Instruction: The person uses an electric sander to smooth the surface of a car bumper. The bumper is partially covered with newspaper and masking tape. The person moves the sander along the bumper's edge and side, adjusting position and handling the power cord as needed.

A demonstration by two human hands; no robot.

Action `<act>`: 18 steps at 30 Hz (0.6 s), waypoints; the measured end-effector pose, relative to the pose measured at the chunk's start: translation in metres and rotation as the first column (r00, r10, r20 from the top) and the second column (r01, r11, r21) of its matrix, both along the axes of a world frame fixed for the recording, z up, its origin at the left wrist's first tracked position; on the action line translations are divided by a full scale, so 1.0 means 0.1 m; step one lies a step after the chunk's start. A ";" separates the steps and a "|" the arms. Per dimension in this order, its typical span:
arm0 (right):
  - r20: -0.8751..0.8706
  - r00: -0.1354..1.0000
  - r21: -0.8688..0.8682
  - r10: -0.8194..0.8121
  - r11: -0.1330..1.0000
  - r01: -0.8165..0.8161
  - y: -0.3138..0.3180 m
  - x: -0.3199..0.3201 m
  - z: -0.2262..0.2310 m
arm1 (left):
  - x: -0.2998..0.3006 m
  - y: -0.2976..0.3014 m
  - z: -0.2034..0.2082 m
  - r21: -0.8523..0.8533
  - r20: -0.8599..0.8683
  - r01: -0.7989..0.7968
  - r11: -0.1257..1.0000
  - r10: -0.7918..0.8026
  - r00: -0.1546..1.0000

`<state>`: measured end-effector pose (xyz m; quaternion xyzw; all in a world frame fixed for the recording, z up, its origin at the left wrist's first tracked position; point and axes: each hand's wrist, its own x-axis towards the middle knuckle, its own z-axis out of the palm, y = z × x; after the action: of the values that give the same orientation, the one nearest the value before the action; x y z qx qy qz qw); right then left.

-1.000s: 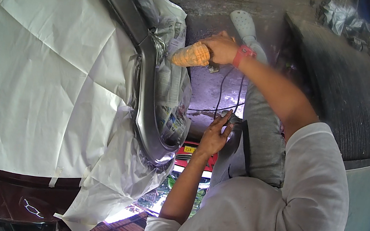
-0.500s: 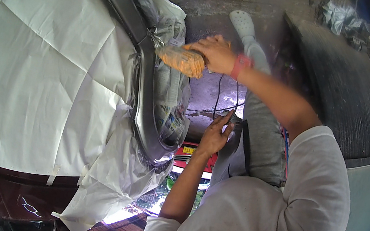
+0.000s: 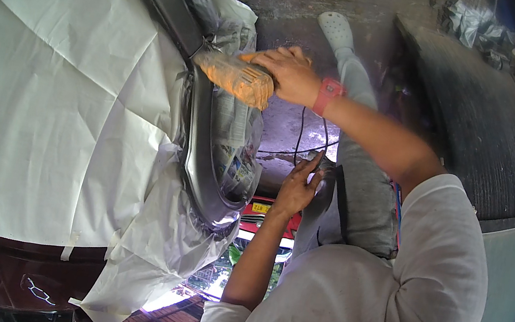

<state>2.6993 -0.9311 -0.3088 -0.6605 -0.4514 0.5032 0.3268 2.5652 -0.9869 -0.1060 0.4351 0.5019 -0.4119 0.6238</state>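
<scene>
My right hand (image 3: pixel 290 75), with a red watch on its wrist, is closed around an orange tool wrapped in clear plastic (image 3: pixel 238 80). The tool's narrower end points left and overlaps the dark grey car trim (image 3: pixel 201 112); contact cannot be made out. Most of its grip is hidden by my fingers. My left hand (image 3: pixel 297 189) is beside my bent leg, fingers stretched and apart, with nothing visible in it. A black cord (image 3: pixel 300 131) hangs below the tool and runs close to the left fingertips.
White masking paper (image 3: pixel 64 103) covers the car's side left of the trim. Newspaper and plastic (image 3: pixel 233 133) line the opening. A dark ridged panel (image 3: pixel 479 122) stands at the right. A red vehicle (image 3: pixel 259 212) shows beyond my left forearm. Crumpled foil-like material (image 3: pixel 471 23) lies far right.
My right hand has shifted left with the orange tool, so its end now overlaps the trim. My left hand stays almost in place.
</scene>
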 end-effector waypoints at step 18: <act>-0.031 0.987 0.029 0.157 0.987 -0.156 0.40 0.37 0.00 | -0.21 -0.22 -0.08 0.141 0.107 0.051 0.989 -0.066 0.992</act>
<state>2.7359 -0.8910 -0.3083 -0.6103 -0.5028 0.5322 0.3024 2.5443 -1.0092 -0.1141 0.5141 0.4805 -0.3694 0.6069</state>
